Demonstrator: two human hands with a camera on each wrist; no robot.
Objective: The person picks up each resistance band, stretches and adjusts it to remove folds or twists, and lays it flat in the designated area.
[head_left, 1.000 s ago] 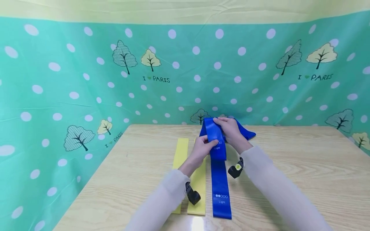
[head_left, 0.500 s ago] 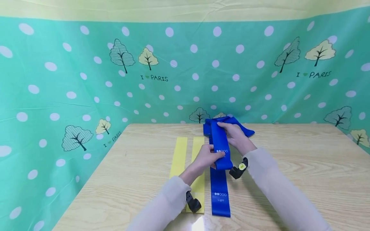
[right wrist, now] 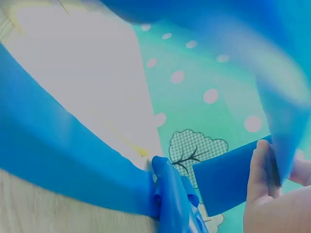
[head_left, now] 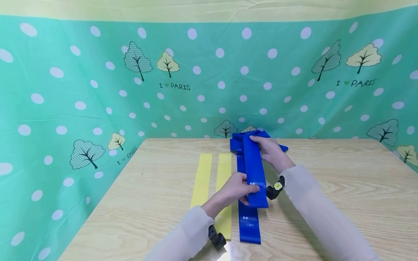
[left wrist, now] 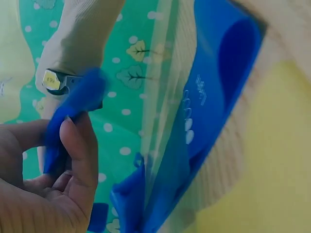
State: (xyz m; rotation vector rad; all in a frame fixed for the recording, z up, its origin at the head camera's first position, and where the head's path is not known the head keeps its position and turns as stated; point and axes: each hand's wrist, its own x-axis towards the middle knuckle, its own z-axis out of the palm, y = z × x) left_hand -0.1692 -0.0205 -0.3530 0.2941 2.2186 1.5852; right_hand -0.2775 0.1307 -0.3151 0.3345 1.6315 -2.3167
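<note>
Both hands hold a blue resistance band (head_left: 254, 163) above the table, with white circles printed near its front end. My left hand (head_left: 236, 186) pinches that front end, thumb on top, as the left wrist view also shows for the held band (left wrist: 73, 104). Farther back, my right hand (head_left: 269, 149) pinches the same band near its far end. Beneath it a second blue band (head_left: 249, 232), marked "Light", lies lengthwise on the table, partly hidden. Bunched blue band material (head_left: 236, 144) sits behind, partly covered by the right hand.
Two flat yellow bands, a left one (head_left: 201, 177) and a right one (head_left: 224, 163), lie side by side left of the blue ones. The wooden table (head_left: 343, 188) ends at a green dotted cloth backdrop (head_left: 183, 119).
Both hands have moved toward me and slightly right, drawing the held band's front end forward over the lying blue band. The blue material behind has dropped lower, and the held band looks straighter.
</note>
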